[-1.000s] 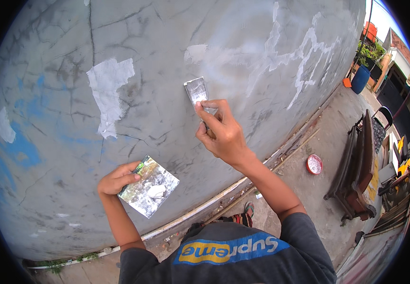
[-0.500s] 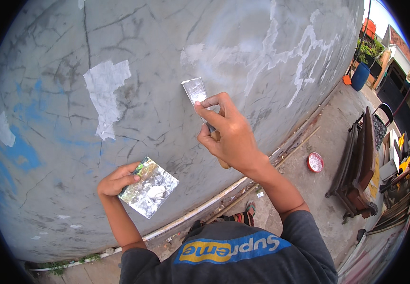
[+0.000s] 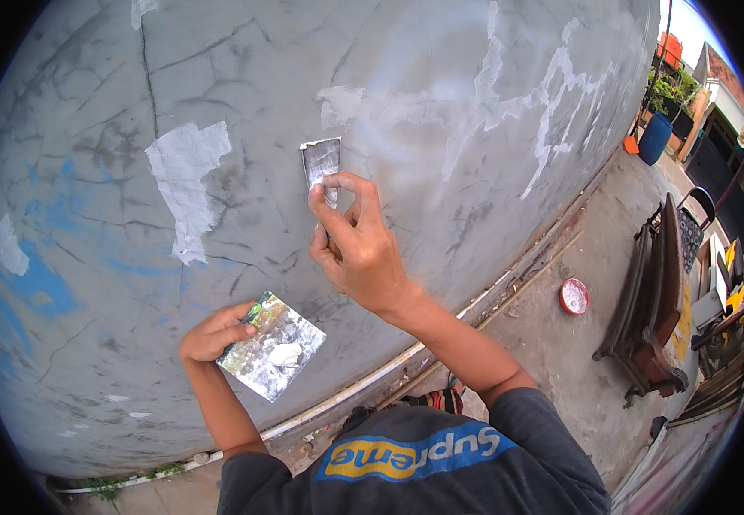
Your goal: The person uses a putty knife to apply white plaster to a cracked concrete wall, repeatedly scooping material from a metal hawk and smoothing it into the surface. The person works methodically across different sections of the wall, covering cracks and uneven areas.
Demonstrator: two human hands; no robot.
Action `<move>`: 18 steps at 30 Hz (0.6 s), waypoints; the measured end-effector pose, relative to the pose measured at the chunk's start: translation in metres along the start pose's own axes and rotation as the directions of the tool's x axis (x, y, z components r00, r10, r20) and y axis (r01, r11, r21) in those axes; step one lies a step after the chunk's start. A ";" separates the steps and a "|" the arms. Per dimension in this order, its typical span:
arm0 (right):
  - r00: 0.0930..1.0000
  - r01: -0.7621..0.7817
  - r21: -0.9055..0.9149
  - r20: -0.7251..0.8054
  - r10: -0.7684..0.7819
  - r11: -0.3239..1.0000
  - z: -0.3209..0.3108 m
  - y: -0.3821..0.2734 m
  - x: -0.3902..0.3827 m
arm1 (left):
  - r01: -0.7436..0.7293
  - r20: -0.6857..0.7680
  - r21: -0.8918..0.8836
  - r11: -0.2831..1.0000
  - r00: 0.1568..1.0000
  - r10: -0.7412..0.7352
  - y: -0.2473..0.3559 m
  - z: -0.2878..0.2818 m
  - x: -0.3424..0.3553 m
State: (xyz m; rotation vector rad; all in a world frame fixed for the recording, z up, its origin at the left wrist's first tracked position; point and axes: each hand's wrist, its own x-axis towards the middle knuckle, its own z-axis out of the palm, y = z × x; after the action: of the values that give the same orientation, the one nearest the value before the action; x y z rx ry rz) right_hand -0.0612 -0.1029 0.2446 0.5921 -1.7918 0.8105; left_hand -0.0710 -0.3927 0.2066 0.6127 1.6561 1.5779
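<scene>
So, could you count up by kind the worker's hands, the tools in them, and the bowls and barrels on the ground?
Hands: 2 (left hand, right hand)
Scraper: 1
Smeared flat board: 1
Red bowl: 1
Blue barrel: 1
Total: 6

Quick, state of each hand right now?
Left hand: closed on the edge of a smeared board.
Right hand: closed on a scraper.

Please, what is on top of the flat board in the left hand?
On the board lies a white lump, with white and dark smears around it. The left hand covers part of one edge; what its thumb hides cannot be seen.
</scene>
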 end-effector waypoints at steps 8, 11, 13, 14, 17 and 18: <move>0.986 0.049 -0.011 -0.162 -0.050 0.999 -0.017 0.011 0.040 | -0.031 -0.015 -0.007 1.000 0.999 0.031 -0.002 0.001 -0.002; 0.993 0.025 -0.026 -0.115 -0.027 0.999 -0.001 0.007 0.022 | -0.024 -0.009 -0.040 0.999 1.000 0.024 -0.003 0.000 0.001; 0.999 -0.017 0.006 -0.029 0.017 1.000 -0.005 -0.001 0.005 | -0.023 -0.012 -0.039 0.999 1.000 0.023 -0.003 0.001 0.002; 0.999 -0.043 0.033 0.029 0.042 0.999 -0.010 -0.003 -0.002 | -0.026 -0.018 -0.026 0.999 1.000 0.026 -0.003 0.002 0.001; 0.998 -0.058 0.026 -0.020 0.058 0.998 -0.038 -0.004 0.020 | -0.030 -0.024 -0.022 0.999 0.999 0.029 -0.005 0.003 -0.002; 0.996 -0.088 0.016 -0.026 0.088 0.996 -0.043 0.001 0.031 | -0.025 -0.022 -0.029 0.999 0.999 0.025 -0.005 0.002 -0.002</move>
State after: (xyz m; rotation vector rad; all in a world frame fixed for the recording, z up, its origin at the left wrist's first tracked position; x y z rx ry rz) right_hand -0.0470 -0.0703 0.2838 0.5124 -1.7985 0.8888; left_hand -0.0674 -0.3935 0.2018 0.6053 1.6438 1.6290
